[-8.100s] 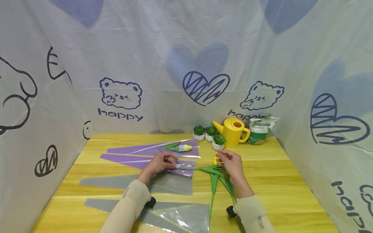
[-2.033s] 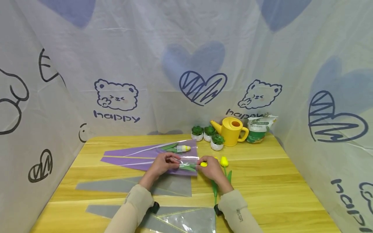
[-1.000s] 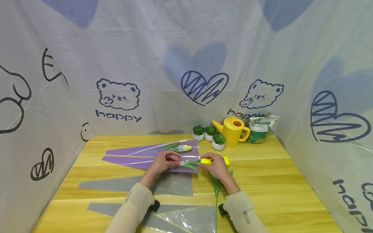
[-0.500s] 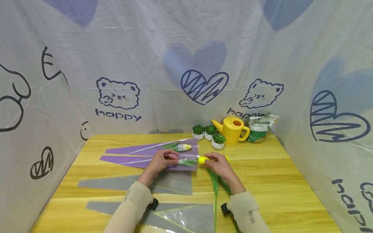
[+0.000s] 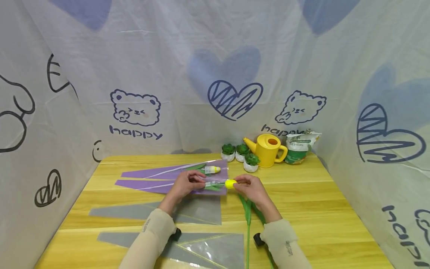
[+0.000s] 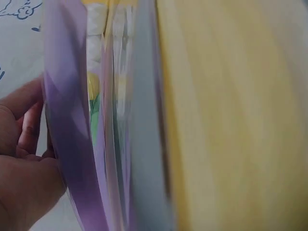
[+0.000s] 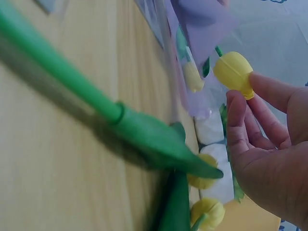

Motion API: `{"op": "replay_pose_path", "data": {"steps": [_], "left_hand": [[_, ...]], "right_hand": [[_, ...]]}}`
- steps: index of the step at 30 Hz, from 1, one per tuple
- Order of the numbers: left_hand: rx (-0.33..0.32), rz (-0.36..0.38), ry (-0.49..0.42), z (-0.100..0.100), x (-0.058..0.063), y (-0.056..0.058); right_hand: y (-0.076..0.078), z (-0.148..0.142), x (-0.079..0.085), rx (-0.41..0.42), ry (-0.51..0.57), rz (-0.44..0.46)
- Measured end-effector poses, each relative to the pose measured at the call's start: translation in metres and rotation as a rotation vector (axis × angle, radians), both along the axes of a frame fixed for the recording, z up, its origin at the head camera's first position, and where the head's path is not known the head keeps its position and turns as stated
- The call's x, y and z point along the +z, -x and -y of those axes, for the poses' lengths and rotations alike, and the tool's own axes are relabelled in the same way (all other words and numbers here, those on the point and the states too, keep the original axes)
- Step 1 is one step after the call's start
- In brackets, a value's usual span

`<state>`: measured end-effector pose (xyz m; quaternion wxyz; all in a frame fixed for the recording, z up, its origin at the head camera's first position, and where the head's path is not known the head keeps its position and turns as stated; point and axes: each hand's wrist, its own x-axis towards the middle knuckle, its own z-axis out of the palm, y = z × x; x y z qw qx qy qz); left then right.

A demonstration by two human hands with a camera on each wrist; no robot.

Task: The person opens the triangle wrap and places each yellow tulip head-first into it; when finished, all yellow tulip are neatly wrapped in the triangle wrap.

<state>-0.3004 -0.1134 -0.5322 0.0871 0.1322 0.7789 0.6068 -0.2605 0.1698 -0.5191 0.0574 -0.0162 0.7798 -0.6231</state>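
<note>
My right hand (image 5: 252,190) pinches the yellow head of an artificial tulip (image 5: 230,184) between thumb and fingers, at the mouth of a purple-and-clear flower sleeve (image 5: 151,185). The tulip's stem and leaves lie inside that sleeve. Thumb and fingers of my left hand (image 5: 184,184) hold the sleeve's edge; in the left wrist view, the purple film (image 6: 72,120) hides some fingertips. Behind it lies another purple sleeve (image 5: 141,173) with a yellow tulip (image 5: 215,170) inside. Other tulips, with green stems (image 5: 248,228) and yellow heads (image 7: 208,212), lie under and beside my right hand.
Two grey sleeves (image 5: 121,213) (image 5: 215,248) lie flat at the front of the wooden table (image 5: 319,209). Along the back stand several small potted succulents (image 5: 251,162), a yellow watering can (image 5: 267,153) and a green-and-white bag (image 5: 297,151). Printed cloth (image 5: 188,123) surrounds the table.
Compared with eight seconds ago, the tulip has slid left into the purple sleeve, its head now at the mouth. My right hand has moved left with it; my left hand has kept near its place.
</note>
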Motion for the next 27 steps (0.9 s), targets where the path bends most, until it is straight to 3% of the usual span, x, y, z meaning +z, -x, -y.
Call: {"op": "replay_pose_path", "data": {"steps": [12,27], "left_hand": [[-0.015,-0.052,-0.029,-0.006,0.006,-0.003],[-0.034,-0.071,-0.039,-0.011,0.004,-0.004]], "right_hand": [[0.007,0.028,-0.001,0.006,0.003,-0.021],[0.01,0.042,-0.003,-0.006,-0.018,-0.019]]}}
